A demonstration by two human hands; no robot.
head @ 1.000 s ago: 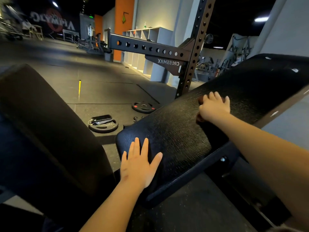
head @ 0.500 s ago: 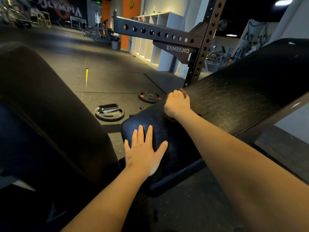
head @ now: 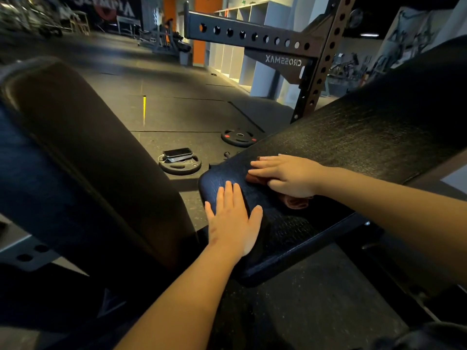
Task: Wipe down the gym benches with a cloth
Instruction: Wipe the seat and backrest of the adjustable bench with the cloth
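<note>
The cloth, a reddish-brown wad, lies on the low end of the tilted black bench, toward 4 o'clock of the view's centre. The right hand presses it flat, fingers straight and close together. At 8 o'clock of the cloth the left hand rests on the pad's rounded end, fingers together and thumb spread. I judge the wipe to be under way at this low end. The pad shows no wet or clean line, so how much is done cannot be told, and the long stretch rising to 2 o'clock may still be left. So may the second pad at 9 o'clock. At 12 o'clock the rack bears mirrored lettering that reads CROSSMAX. The far wall at 11 o'clock shows mirrored, cut-off lettering, seemingly OLYMPIA.
</note>
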